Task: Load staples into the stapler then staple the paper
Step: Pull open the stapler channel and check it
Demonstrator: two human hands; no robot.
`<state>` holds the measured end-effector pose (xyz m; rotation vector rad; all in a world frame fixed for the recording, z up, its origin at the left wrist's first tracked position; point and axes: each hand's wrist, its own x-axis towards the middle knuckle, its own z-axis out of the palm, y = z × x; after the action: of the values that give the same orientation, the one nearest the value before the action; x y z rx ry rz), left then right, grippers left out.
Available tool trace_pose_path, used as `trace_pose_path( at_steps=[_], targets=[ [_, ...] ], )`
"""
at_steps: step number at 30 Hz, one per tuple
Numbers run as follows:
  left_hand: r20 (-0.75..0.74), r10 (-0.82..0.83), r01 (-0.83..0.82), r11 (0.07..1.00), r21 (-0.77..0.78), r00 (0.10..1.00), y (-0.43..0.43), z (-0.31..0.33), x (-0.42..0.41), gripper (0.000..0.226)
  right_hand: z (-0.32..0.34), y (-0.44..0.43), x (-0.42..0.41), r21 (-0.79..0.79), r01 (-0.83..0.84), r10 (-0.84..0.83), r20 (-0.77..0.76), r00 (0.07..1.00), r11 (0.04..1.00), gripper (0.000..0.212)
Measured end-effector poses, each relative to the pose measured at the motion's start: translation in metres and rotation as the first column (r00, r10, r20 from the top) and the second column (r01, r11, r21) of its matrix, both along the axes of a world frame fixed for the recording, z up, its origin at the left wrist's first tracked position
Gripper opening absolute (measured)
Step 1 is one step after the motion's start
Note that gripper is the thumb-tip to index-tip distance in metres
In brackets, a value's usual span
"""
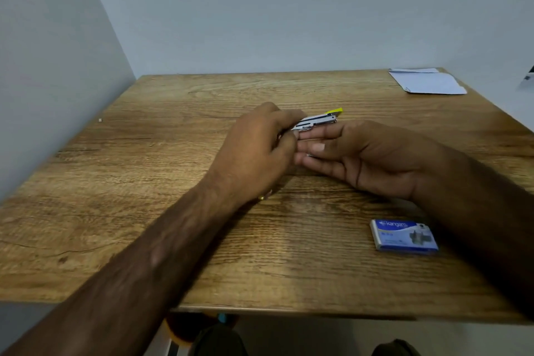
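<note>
Left hand (254, 144) grips the stapler (318, 120); right hand (367, 157) touches it, grasp undeterminable. Loading appears under way; the paper (427, 82) beyond the hands awaits stapling.

Gripping the left end of the metal stapler (316, 121) in the left hand (257, 147) over the wooden table (144, 182), right hand (361, 157) palm-up just right of the grip, thumb laid on straight fingers, blue staple box (404, 236) nearer and rightward, paper (427, 82) far beyond, rightward.
</note>
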<state>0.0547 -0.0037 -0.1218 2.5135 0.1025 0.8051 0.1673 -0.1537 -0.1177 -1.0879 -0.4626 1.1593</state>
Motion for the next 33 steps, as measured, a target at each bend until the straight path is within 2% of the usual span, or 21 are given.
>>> trace_pose_path(
  at_steps=[3,6,8,10,13,19,23,25,30,33],
  targets=[
    [-0.031,-0.090,0.074,0.935,-0.347,0.995,0.001,0.002,-0.002,0.030,0.002,-0.004,0.001,-0.062,0.012,-0.007,0.078,0.997,0.998,0.047],
    [-0.113,-0.164,0.051,0.757,-0.652,0.980,0.004,0.004,-0.003,0.024,0.007,-0.009,0.005,-0.116,0.004,0.015,0.165,0.986,0.993,0.045],
    [-0.178,-0.249,0.023,0.639,-0.769,0.952,0.006,0.006,-0.005,0.019,0.011,-0.011,0.007,-0.120,-0.003,0.027,0.196,0.980,0.993,0.038],
    [-0.230,-0.324,0.012,0.602,-0.798,0.918,0.007,0.008,-0.007,0.015,0.013,-0.013,0.009,-0.114,-0.013,0.039,0.227,0.973,0.993,0.033],
    [-0.286,-0.361,-0.004,0.615,-0.788,0.888,0.008,0.013,-0.009,0.016,0.011,-0.015,0.009,-0.141,-0.043,0.078,0.255,0.964,0.989,0.028],
    [-0.384,-0.211,-0.090,0.769,-0.633,0.899,0.010,0.017,-0.010,0.017,0.011,-0.016,0.011,-0.178,-0.074,0.129,0.325,0.937,0.981,0.046],
    [-0.446,-0.134,-0.077,0.902,-0.424,0.885,0.011,0.020,-0.012,0.021,0.011,-0.018,0.012,-0.231,-0.049,0.150,0.442,0.884,0.972,0.039],
    [-0.476,-0.124,-0.062,0.932,-0.357,0.871,0.011,0.020,-0.014,0.023,0.010,-0.019,0.012,-0.264,-0.040,0.164,0.466,0.870,0.964,0.038],
    [-0.461,-0.108,-0.001,0.973,-0.231,0.881,0.011,0.017,-0.015,0.021,0.011,-0.020,0.014,-0.306,-0.015,0.170,0.488,0.856,0.952,0.041],
    [-0.389,-0.058,0.004,0.990,-0.138,0.919,0.013,0.015,-0.015,0.018,0.010,-0.020,0.015,-0.304,0.007,0.145,0.476,0.867,0.953,0.049]
  ],
)
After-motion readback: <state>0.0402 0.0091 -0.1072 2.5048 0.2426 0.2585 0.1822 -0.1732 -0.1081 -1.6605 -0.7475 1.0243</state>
